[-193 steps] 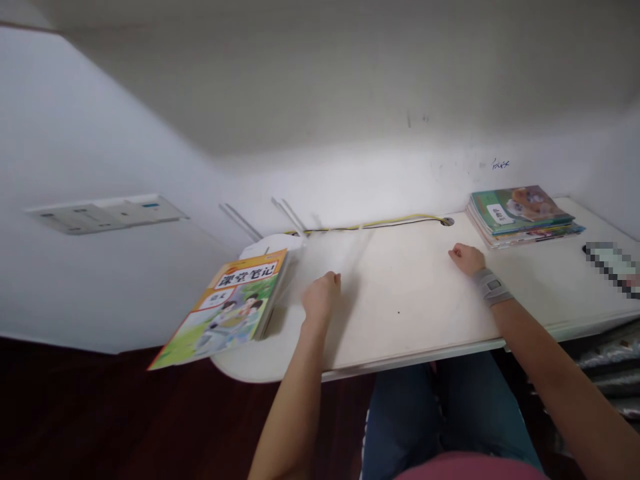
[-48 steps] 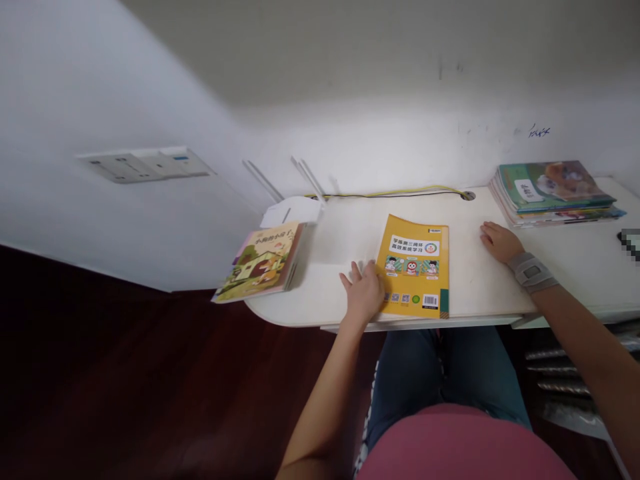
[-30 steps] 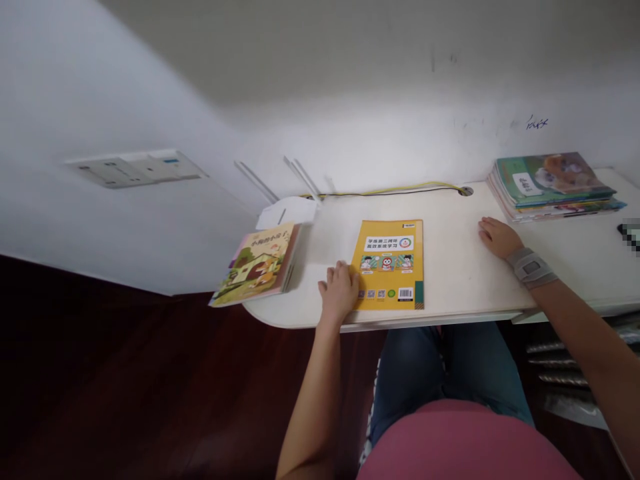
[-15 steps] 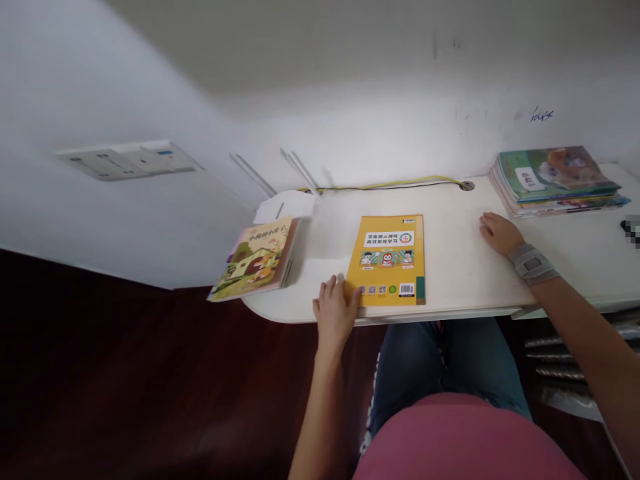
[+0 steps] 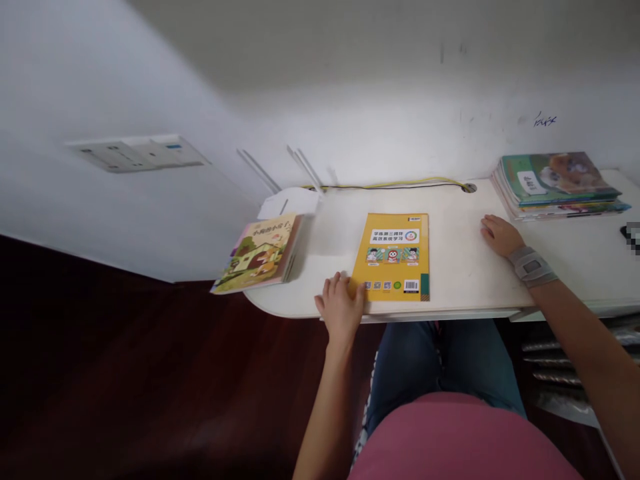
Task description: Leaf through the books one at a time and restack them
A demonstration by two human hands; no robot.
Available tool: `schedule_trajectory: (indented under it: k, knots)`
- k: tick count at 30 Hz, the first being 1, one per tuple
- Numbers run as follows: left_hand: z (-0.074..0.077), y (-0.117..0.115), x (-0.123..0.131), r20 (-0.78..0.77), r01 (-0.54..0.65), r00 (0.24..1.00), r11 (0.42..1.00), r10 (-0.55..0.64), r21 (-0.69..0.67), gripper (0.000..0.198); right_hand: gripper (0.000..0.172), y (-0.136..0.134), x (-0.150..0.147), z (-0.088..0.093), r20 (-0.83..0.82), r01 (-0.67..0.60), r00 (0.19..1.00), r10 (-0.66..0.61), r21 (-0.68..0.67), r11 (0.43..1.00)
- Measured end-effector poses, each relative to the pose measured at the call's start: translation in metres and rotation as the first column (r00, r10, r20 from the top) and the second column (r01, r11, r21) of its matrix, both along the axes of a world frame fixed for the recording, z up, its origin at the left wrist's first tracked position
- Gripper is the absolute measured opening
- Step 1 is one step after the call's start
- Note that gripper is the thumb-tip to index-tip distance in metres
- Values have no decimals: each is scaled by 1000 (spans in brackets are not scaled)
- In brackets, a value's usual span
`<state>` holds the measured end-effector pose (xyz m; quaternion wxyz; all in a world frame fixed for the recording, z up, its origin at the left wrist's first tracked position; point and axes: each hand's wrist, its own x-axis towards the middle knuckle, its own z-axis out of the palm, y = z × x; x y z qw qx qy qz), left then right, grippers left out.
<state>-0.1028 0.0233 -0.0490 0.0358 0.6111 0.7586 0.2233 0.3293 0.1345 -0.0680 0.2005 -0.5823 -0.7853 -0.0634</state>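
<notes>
A yellow workbook (image 5: 395,270) lies flat on the white desk (image 5: 455,267), near its front edge. My left hand (image 5: 341,305) rests at the book's lower left corner, fingers spread on the desk and thumb touching the cover. My right hand (image 5: 501,237), with a grey band on the wrist, lies on the desk to the right of the workbook, apart from it. Its fingers are loosely stretched and hold nothing. Left of the workbook, a small stack of picture books (image 5: 257,257) juts over the desk's rounded left end.
A stack of books (image 5: 557,180) stands at the back right. Behind the picture books sits a white router (image 5: 290,202) with upright antennas. Yellow and black cables (image 5: 390,185) run along the wall to a round hole (image 5: 469,189). A socket panel (image 5: 137,155) is on the left wall.
The view has shifted slightly, so everything appears a little displaced. Both hands and the books keep about the same places on the desk.
</notes>
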Motion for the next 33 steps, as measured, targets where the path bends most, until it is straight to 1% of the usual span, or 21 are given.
schedule_trajectory:
  k: [5,11,15,20,23,26,29,31,33]
  knots:
    - [-6,-8,2,-85,11,996,997,-5,74,43,39,1,1,-2,-6,-8,1000,8,-4,1000]
    - [-3,-13,8,-153,29,988,994,-13,105,42,41,1,1,-3,-13,5,1000,-5,-8,1000]
    - [-2,-14,10,-196,35,980,991,-9,130,36,39,0,-1,-1,-11,8,1000,-8,1,1000]
    - [0,-9,10,-156,-4,988,996,18,89,40,38,-1,-3,1,-5,8,1000,-8,-15,1000]
    - [2,-8,9,-169,6,986,997,6,72,39,38,-1,-3,2,6,10,1000,-10,-16,1000]
    - [6,-9,9,-184,18,983,992,5,123,34,39,-1,-4,1,8,8,1000,-8,-6,1000]
    - [12,-10,11,-134,17,991,977,12,211,26,38,-1,-5,0,10,12,1000,-12,2,1000]
    - [17,-9,11,-80,6,997,974,12,228,23,39,0,-6,0,12,19,1000,-19,5,1000]
    - [21,-7,11,-52,-1,999,976,13,218,25,39,0,-6,-1,11,30,999,-30,4,1000]
